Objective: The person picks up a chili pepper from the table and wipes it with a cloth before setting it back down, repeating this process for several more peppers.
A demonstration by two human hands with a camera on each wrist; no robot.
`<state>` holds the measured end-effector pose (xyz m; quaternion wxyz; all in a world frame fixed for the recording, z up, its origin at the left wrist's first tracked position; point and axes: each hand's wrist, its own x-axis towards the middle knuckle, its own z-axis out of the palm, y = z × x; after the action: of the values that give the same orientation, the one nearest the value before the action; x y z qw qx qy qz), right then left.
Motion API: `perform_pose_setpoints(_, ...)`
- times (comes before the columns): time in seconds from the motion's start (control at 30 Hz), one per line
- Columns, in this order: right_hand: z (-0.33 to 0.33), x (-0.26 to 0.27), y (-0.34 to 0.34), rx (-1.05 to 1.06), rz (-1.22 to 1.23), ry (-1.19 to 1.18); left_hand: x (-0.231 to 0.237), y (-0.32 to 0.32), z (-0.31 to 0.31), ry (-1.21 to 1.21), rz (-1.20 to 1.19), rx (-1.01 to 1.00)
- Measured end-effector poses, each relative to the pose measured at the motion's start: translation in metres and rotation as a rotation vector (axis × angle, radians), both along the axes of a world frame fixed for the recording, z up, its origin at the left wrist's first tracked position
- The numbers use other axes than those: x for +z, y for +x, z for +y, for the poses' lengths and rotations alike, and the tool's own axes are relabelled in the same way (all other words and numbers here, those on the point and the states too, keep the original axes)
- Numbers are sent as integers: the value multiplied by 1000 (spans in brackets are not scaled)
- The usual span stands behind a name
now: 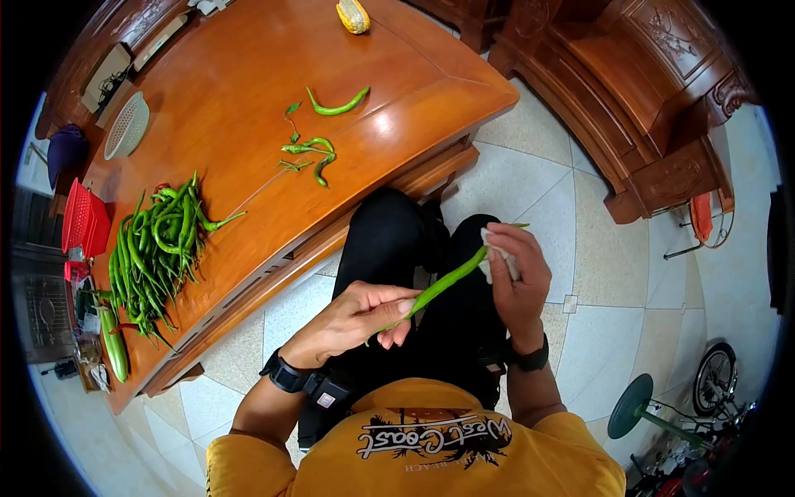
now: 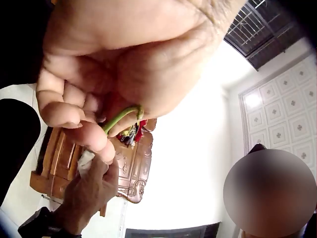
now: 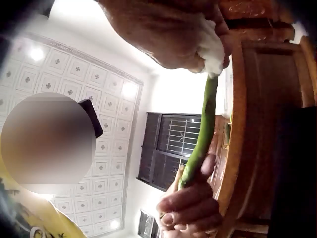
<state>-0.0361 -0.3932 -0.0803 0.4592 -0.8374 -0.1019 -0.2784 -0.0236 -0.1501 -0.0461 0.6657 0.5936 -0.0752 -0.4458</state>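
Long slender green pepper, partly covered

The right hand and soft crumpled white material hide one stretch, the left hand another; the head view's top edge cuts off a white object, too little showing to identify

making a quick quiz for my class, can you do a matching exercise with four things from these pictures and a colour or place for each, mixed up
1. White wad
2. Colander
3. Pepper pile
4. Shirt

A. Pale, on the table
B. Yellow
C. In the right hand
D. Mostly green, on the table

Pairs: 1-C, 2-A, 3-D, 4-B
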Motion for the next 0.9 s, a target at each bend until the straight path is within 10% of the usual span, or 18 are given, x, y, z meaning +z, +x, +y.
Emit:
perform_pose_setpoints(0.6,35,6,-21,282,113,71,-4,2,-6,-39,28,27)
perform_pose_setpoints(0.9,6,-1,-7,-3,36,73,-5,0,-5,-26,-7,90)
